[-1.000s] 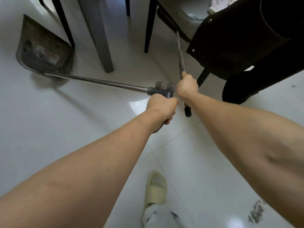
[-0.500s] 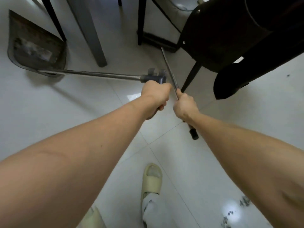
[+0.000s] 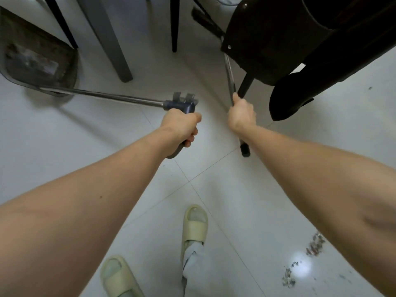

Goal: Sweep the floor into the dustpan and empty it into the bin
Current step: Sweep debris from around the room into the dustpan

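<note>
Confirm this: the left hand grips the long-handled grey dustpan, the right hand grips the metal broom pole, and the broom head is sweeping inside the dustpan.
Wrong on the last part. In the head view the dark broom head lies under the black chair, apart from the grey dustpan. The left hand grips the dustpan handle; the right hand grips the metal broom pole.

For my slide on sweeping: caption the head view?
Left hand holds the dustpan, right hand the broom reaching under a chair.

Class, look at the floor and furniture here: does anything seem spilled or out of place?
Yes. Dark crumbs lie scattered on the white floor at the lower right, beside the right forearm, far from the dustpan at the upper left.
</note>
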`<state>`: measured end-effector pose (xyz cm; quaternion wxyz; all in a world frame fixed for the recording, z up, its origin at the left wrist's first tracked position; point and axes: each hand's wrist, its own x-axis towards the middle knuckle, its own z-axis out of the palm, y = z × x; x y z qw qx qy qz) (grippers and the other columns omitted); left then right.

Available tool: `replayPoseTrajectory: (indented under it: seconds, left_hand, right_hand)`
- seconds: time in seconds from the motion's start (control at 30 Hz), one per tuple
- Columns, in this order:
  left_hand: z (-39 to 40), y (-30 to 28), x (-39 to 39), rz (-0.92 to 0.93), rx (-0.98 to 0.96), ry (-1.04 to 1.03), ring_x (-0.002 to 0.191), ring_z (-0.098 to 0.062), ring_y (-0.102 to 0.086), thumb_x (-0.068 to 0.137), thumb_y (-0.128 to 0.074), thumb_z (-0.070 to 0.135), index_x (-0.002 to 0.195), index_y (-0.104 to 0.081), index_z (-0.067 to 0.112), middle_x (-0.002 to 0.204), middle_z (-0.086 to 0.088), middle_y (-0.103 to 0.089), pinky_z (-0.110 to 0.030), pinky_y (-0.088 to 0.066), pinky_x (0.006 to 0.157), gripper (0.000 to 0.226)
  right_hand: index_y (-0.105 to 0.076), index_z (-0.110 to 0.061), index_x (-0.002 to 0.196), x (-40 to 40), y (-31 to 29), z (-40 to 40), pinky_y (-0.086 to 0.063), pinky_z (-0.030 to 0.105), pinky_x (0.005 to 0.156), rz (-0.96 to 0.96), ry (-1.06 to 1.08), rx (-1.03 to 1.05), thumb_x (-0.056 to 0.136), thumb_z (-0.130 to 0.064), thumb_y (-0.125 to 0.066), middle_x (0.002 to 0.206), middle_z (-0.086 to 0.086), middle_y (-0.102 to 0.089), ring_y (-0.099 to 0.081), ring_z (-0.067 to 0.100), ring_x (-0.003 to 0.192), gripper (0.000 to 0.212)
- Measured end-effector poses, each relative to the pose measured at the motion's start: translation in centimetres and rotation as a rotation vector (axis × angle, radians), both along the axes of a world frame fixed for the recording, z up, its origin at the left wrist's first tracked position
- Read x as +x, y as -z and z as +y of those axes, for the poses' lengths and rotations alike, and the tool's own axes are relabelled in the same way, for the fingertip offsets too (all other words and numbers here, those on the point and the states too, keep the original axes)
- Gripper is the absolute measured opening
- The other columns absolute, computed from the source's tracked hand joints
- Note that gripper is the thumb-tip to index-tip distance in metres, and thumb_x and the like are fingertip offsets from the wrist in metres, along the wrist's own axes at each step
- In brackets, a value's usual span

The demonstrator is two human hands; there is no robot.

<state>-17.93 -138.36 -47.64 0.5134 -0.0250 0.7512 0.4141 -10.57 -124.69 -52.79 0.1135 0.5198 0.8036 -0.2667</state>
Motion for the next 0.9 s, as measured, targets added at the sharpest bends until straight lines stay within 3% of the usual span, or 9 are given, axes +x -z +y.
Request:
replayPoseTrajectory:
  seconds: [0.1, 0.2, 0.27, 0.43, 0.57, 0.63, 0.67, 0.73, 0.9]
  left_hand:
    - [0.3, 1.0, 0.6, 0.005, -0.023, 0.009, 0.045, -0.012, -0.037, 0.093, -0.054, 0.016, 0.078, -0.05, 0.011, 0.061, -0.003, -0.046, -0.022, -0.034, 0.041, 0.017]
    - [0.4, 1.5, 0.7, 0.026, -0.034, 0.014, 0.045, -0.012, -0.038, 0.094, -0.053, 0.016, 0.077, -0.05, 0.011, 0.062, -0.003, -0.046, -0.019, -0.033, 0.039, 0.018]
    - [0.0, 1.1, 0.8, 0.068, -0.062, 0.017, 0.049, -0.014, -0.039, 0.095, -0.051, 0.017, 0.078, -0.05, 0.01, 0.065, -0.005, -0.047, -0.021, -0.035, 0.042, 0.019]
    - [-2.6, -2.1, -1.4, 0.238, -0.14, 0.051, 0.058, -0.022, -0.045, 0.096, -0.049, 0.023, 0.094, -0.053, 0.007, 0.077, -0.009, -0.049, -0.025, -0.037, 0.05, 0.017]
    - [-6.5, -7.8, -2.8, 0.319, -0.136, -0.018, 0.067, -0.031, -0.046, 0.088, -0.052, 0.021, 0.098, -0.053, 0.004, 0.074, -0.011, -0.048, -0.029, -0.038, 0.056, 0.021]
    - [-8.8, -11.1, -2.5, 0.33, -0.122, -0.056, 0.065, -0.03, -0.044, 0.079, -0.05, 0.023, 0.091, -0.053, 0.002, 0.065, -0.008, -0.044, -0.029, -0.035, 0.055, 0.024]
    - [-9.9, -13.2, -2.2, 0.325, -0.113, -0.066, 0.064, -0.03, -0.044, 0.078, -0.049, 0.023, 0.081, -0.05, 0.007, 0.063, -0.006, -0.043, -0.03, -0.036, 0.056, 0.016]
    - [-12.4, -16.5, -1.4, 0.329, -0.097, -0.079, 0.06, -0.029, -0.045, 0.081, -0.049, 0.021, 0.069, -0.041, 0.017, 0.061, -0.004, -0.043, -0.031, -0.037, 0.058, 0.015]
    - [-18.3, -21.6, -0.2, 0.328, -0.057, -0.119, 0.047, -0.022, -0.038, 0.082, -0.048, 0.018, 0.062, -0.039, 0.017, 0.058, -0.003, -0.042, -0.023, -0.028, 0.046, 0.022]
  right_hand:
    - [-0.043, -0.009, 0.136, -3.0, 1.2, 3.2, -0.051, 0.038, 0.087, -0.061, 0.022, -0.035, 0.097, -0.001, -0.034, 0.131, 0.02, -0.05, -0.056, 0.035, 0.112, 0.041]
    - [-0.036, -0.012, 0.142, -2.8, 1.2, 3.8, -0.049, 0.03, 0.055, -0.114, 0.042, -0.119, 0.097, -0.002, -0.039, 0.124, 0.02, -0.05, -0.058, 0.029, 0.092, 0.046]
    - [-0.033, -0.015, 0.143, -1.4, 0.2, 2.9, -0.048, 0.029, 0.048, -0.137, 0.03, -0.171, 0.097, -0.003, -0.039, 0.125, 0.019, -0.048, -0.059, 0.028, 0.088, 0.048]
    - [-0.036, -0.012, 0.138, 2.2, -4.5, -2.1, -0.043, 0.026, 0.039, -0.15, -0.009, -0.314, 0.097, -0.002, -0.037, 0.11, 0.019, -0.051, -0.053, 0.021, 0.061, 0.042]
    - [-0.042, -0.005, 0.13, 3.0, -10.0, -6.4, -0.044, 0.027, 0.038, -0.24, -0.066, -0.355, 0.092, 0.005, -0.032, 0.082, 0.016, -0.053, -0.05, 0.021, 0.052, 0.041]
    - [-0.046, 0.001, 0.127, 3.4, -12.9, -8.9, -0.045, 0.031, 0.047, -0.27, -0.094, -0.403, 0.089, 0.008, -0.031, 0.07, 0.015, -0.053, -0.049, 0.022, 0.049, 0.042]
    - [-0.048, 0.003, 0.127, 3.7, -14.2, -10.5, -0.045, 0.032, 0.05, -0.292, -0.112, -0.435, 0.087, 0.009, -0.031, 0.067, 0.015, -0.053, -0.049, 0.022, 0.049, 0.044]
    - [-0.052, 0.005, 0.126, 4.8, -16.6, -14.4, -0.044, 0.031, 0.046, -0.332, -0.163, -0.489, 0.084, 0.009, -0.032, 0.065, 0.015, -0.054, -0.05, 0.024, 0.05, 0.046]
    - [-0.057, 0.003, 0.121, 9.3, -20.9, -23.5, -0.04, 0.027, 0.042, -0.494, -0.286, -0.615, 0.078, 0.013, -0.037, 0.059, 0.011, -0.052, -0.049, 0.02, 0.046, 0.048]
